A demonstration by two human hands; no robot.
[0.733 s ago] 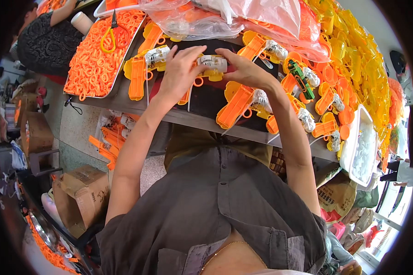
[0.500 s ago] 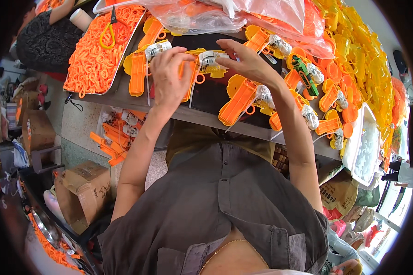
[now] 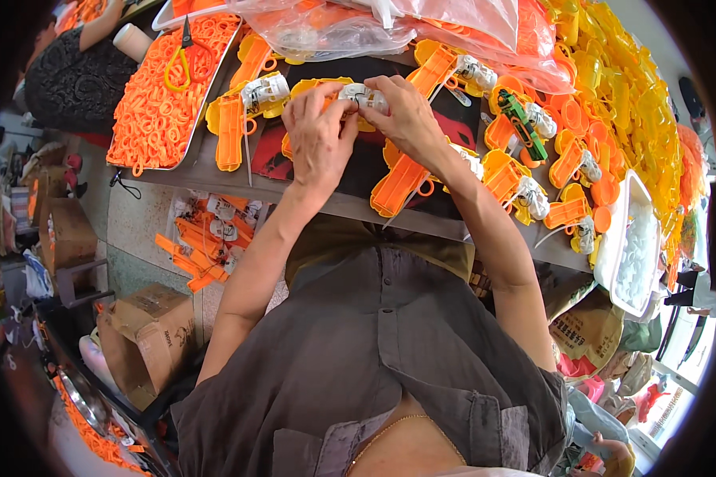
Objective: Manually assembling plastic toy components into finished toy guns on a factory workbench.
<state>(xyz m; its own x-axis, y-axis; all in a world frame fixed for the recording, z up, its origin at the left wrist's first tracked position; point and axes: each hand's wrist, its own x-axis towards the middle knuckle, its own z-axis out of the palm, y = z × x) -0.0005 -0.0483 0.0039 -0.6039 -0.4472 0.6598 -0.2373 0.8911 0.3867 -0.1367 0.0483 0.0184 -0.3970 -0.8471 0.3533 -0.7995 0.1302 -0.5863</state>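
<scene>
Both my hands are on one orange-and-yellow plastic toy assembly, bent over it at the middle of the table. Its white mechanism (image 3: 363, 97) shows between my fingers, while much of the orange part is hidden. My left hand (image 3: 320, 143) closes on the left side, thumb and fingertips against the mechanism. From the right, my right hand (image 3: 410, 119) pinches the mechanism's other end. Similar assemblies lie on either side: one at the left (image 3: 231, 131) with a white mechanism, another just right of my hands (image 3: 406, 184) and partly under my right forearm.
An orange-filled tray (image 3: 207, 111) at the left carries yellow-handled scissors (image 3: 187, 60). Several more assemblies lie rightward, with a green-and-black piece (image 3: 523, 123) on one. Beyond are clear plastic bags (image 3: 318, 32), yellow shells (image 3: 612, 87) and a white bin (image 3: 612, 274). A person's arm (image 3: 103, 28) is far left.
My hands have come closer together. The right one has lowered onto the white mechanism and its fingers have closed; the left has shifted right. The whole view has shifted slightly.
</scene>
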